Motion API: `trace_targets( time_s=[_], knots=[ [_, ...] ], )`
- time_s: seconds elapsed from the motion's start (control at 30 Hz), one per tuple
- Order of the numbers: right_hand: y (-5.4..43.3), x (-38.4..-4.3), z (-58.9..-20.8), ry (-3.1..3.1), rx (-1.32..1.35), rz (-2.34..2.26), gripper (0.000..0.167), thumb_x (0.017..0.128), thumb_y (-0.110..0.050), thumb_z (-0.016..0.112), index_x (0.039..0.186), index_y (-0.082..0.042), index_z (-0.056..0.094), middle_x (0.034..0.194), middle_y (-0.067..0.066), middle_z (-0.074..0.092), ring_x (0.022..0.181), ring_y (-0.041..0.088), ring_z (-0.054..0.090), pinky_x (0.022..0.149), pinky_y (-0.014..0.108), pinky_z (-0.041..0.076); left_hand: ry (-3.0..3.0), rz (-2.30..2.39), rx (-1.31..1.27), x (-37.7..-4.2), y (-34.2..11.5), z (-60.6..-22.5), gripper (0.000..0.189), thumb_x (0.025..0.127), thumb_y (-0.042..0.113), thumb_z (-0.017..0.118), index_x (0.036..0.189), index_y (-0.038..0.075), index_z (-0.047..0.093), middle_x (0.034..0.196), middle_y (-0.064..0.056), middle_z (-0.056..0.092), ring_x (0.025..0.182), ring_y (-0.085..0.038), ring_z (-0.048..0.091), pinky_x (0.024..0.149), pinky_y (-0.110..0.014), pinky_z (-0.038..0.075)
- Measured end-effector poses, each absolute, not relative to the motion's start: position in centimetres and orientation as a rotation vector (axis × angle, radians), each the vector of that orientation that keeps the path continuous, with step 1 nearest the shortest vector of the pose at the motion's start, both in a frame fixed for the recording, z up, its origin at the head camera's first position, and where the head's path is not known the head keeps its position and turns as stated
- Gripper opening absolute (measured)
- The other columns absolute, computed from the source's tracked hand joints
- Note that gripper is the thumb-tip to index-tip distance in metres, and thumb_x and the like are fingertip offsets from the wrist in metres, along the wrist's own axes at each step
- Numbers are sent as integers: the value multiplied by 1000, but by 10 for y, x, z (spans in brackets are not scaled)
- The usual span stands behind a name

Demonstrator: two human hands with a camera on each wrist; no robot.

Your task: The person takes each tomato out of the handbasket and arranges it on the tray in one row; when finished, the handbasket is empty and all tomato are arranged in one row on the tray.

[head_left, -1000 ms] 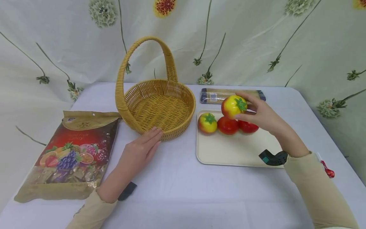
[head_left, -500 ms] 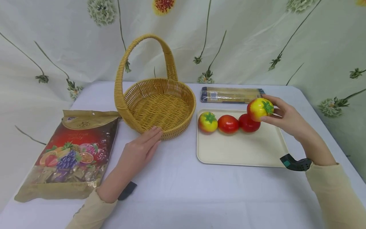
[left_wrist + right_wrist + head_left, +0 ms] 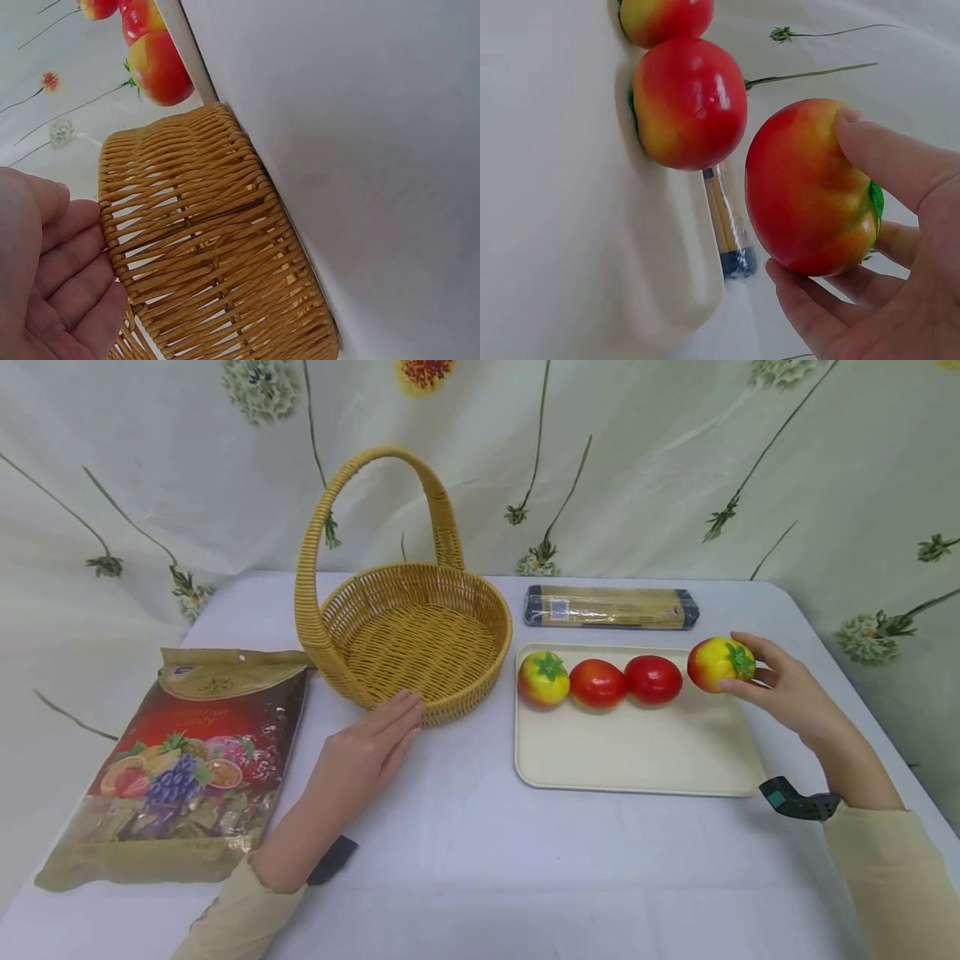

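In the head view my right hand (image 3: 798, 693) holds a red-and-yellow tomato (image 3: 712, 665) with a green star-shaped calyx, above the right end of a cream tray (image 3: 630, 752). Close up in the right wrist view, thumb and fingers grip this tomato (image 3: 810, 187), a gap apart from its neighbour. Three more tomatoes sit in a row along the tray's back: a yellow-red one (image 3: 544, 680) at left, then two redder ones, the middle one (image 3: 597, 684) and the right one (image 3: 653, 680). My left hand (image 3: 367, 756) rests its extended fingers at the front rim of a wicker basket (image 3: 480, 681).
A bag of fruit candy (image 3: 202, 760) lies flat on the left of the white-covered table. Behind the tray lies a wrapped packet (image 3: 611, 607) with dark ends. The basket's tall arched handle (image 3: 315, 552) rises on its left side. A flowered cloth (image 3: 637, 460) hangs behind.
My right hand has carried the tomato rightward and lower, from above the row to the tray's right end, uncovering the rightmost red tomato. The left hand stays at the basket rim.
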State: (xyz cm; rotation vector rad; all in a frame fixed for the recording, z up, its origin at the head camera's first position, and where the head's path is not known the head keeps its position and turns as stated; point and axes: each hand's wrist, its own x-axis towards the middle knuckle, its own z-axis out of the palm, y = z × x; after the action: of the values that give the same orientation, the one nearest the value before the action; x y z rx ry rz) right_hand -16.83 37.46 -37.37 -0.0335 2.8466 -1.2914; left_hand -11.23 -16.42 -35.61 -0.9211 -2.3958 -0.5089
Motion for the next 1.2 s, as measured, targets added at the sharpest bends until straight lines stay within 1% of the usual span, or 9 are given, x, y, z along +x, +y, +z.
trace_targets(
  time_s=[0.07, 0.13, 0.2, 0.33, 0.43, 0.67, 0.87, 1.1, 1.2],
  knots=[
    [375, -167, -372, 2834, -6, -1284, 85, 82, -53, 64, 150, -24, 22, 144, 19, 27, 120, 46, 36, 89, 59, 40, -2400, -517, -920, -112, -164, -356, 39, 81, 6, 68, 120, -1, 62, 124, -13, 58, 116, -27, 53, 86, -43, 49],
    [370, -164, -365, 2810, 16, -1256, 84, 85, -48, 64, 150, -18, 20, 145, 22, 25, 120, 48, 34, 90, 62, 37, -2400, -526, -920, -112, -164, -356, 39, 81, 7, 68, 119, -1, 62, 124, -13, 58, 116, -27, 53, 87, -43, 48],
    [362, -160, -355, 2778, 4, -1225, 80, 89, -37, 64, 149, -10, 19, 145, 27, 22, 120, 51, 32, 91, 64, 36, -2397, -529, -921, -112, -164, -356, 40, 81, 6, 69, 119, -1, 62, 124, -13, 58, 116, -27, 53, 87, -43, 48],
    [351, -155, -340, 2719, -52, -1182, 76, 92, -23, 61, 147, 1, 15, 144, 34, 16, 119, 57, 29, 91, 66, 32, -2382, -522, -928, -113, -164, -357, 39, 81, 6, 69, 119, -2, 63, 124, -14, 58, 115, -28, 53, 86, -43, 49],
    [349, -156, -339, 2694, -73, -1173, 75, 92, -20, 61, 146, 4, 15, 143, 34, 17, 120, 56, 28, 93, 65, 31, -2375, -518, -928, -113, -164, -357, 39, 81, 6, 69, 119, -2, 63, 123, -14, 58, 115, -28, 53, 85, -44, 49],
    [353, -158, -345, 2652, -142, -1167, 73, 90, -20, 64, 142, 4, 20, 140, 31, 23, 121, 54, 31, 95, 63, 31, -2377, -521, -923, -113, -164, -357, 38, 83, 7, 68, 119, -2, 63, 123, -14, 58, 115, -28, 53, 85, -43, 49],
    [359, -161, -347, 2586, -211, -1152, 70, 90, -18, 63, 143, 1, 21, 141, 30, 25, 121, 54, 31, 94, 66, 29, -2383, -517, -916, -113, -165, -357, 38, 82, 7, 69, 119, -1, 63, 123, -14, 58, 115, -27, 53, 85, -44, 49],
    [365, -167, -350, 2525, -261, -1143, 73, 92, -16, 59, 148, -2, 14, 146, 30, 17, 126, 55, 22, 92, 72, 24, -2390, -525, -915, -113, -165, -358, 38, 83, 8, 67, 119, -1, 63, 123, -14, 58, 115, -27, 53, 85, -43, 49],
    [366, -169, -352, 2514, -243, -1149, 77, 92, -19, 59, 148, -2, 10, 146, 30, 14, 127, 54, 19, 94, 71, 22, -2397, -517, -920, -113, -165, -358, 37, 85, 9, 66, 120, -1, 63, 124, -13, 58, 116, -27, 53, 86, -43, 49]
  ],
)
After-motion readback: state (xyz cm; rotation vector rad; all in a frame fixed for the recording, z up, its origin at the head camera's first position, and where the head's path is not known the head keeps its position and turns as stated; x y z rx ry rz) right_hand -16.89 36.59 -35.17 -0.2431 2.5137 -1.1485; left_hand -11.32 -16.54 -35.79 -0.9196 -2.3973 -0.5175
